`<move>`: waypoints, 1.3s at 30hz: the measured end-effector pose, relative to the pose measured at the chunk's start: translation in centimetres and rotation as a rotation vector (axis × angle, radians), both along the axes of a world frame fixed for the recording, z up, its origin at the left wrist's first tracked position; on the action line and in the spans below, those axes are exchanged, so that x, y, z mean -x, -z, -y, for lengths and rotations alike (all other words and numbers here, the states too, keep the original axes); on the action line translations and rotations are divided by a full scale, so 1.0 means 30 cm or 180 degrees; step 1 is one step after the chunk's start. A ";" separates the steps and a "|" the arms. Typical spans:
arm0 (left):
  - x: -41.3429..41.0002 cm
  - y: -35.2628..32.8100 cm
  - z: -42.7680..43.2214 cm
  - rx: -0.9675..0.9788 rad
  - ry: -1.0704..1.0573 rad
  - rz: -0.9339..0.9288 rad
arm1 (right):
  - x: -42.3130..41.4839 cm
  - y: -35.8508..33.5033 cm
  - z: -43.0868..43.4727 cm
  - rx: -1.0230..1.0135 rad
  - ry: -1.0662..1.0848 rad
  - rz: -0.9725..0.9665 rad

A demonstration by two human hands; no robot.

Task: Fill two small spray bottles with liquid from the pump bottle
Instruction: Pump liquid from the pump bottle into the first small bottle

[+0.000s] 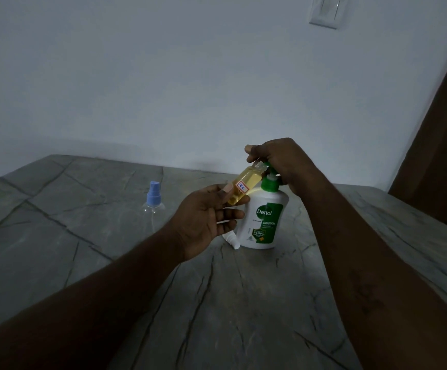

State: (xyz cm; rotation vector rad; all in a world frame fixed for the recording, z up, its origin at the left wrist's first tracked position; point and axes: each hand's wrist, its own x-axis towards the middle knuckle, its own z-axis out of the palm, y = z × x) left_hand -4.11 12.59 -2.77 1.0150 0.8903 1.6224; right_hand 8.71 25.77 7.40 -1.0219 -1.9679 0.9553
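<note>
left hand (203, 217) pinches small clear plastic bottle of yellow liquid (243, 186), tilted so its neck meets the spout | white spray cap (231, 240) lies beside white-and-green plastic pump bottle (263, 220), mid grey marbled worktop (217, 303) | right hand (278, 161) curled over pump head, likely pressing | blue-capped clear spray bottle (154, 201), empty, stands well left, blocking nothing

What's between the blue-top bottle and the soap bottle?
The left hand, holding a small yellow-filled bottle, in the head view.
</note>
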 end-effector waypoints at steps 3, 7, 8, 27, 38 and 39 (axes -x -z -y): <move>-0.004 -0.005 -0.002 -0.0097 -0.0087 -0.0028 | 0.001 0.002 -0.002 -0.0008 0.0004 -0.0020; -0.003 -0.013 -0.012 -0.0145 -0.0360 -0.0388 | 0.003 0.002 -0.005 -0.0054 0.0009 0.0000; -0.003 -0.017 -0.012 -0.0147 -0.0430 -0.0468 | 0.004 0.002 -0.005 -0.0065 0.0008 0.0010; -0.030 -0.047 -0.019 -0.0230 -0.1494 -0.1867 | 0.000 -0.004 0.006 -0.0105 0.0013 0.0108; -0.011 -0.036 -0.013 -0.0264 -0.1162 -0.1505 | -0.009 -0.005 0.019 0.0182 -0.0080 -0.0008; -0.012 -0.036 -0.011 -0.0265 -0.1146 -0.1466 | -0.010 -0.005 0.020 0.0205 -0.0090 -0.0007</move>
